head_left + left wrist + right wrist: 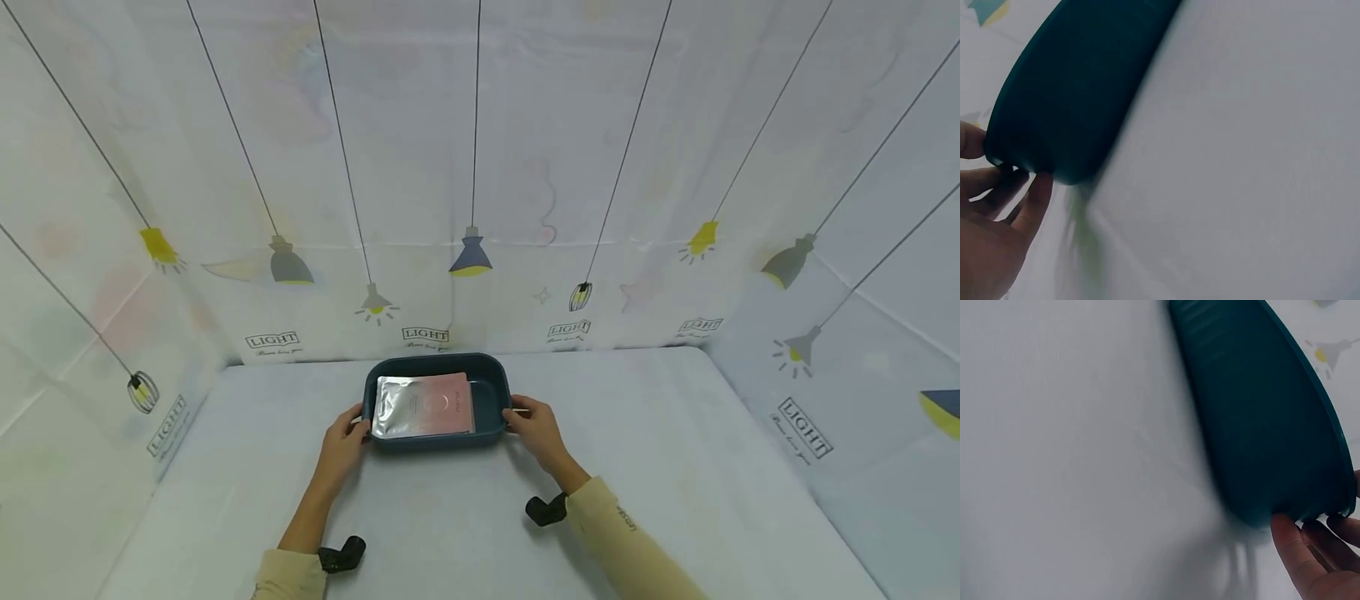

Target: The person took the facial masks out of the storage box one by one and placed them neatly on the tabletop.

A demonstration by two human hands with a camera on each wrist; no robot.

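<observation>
A dark teal rectangular tray (489, 404) with rounded corners is held between both hands at the far part of the table. Inside it, toward the left, lies a flat silver and pink sachet (423, 406). My left hand (343, 446) grips the tray's left end, thumb at the rim and fingers at the wall below. On the opposite end my right hand (537, 432) grips in the same way. Both wrist views show the tray's outer side wall (1079, 81) close up, with fingertips (1285, 528) against its end. The sachet is hidden in the wrist views.
A white cloth covers the table (450, 525). Behind and at both sides hang white curtains (525, 150) printed with lamps and lettering. A black wrist device sits on the left forearm (343, 554), another on the right (546, 510).
</observation>
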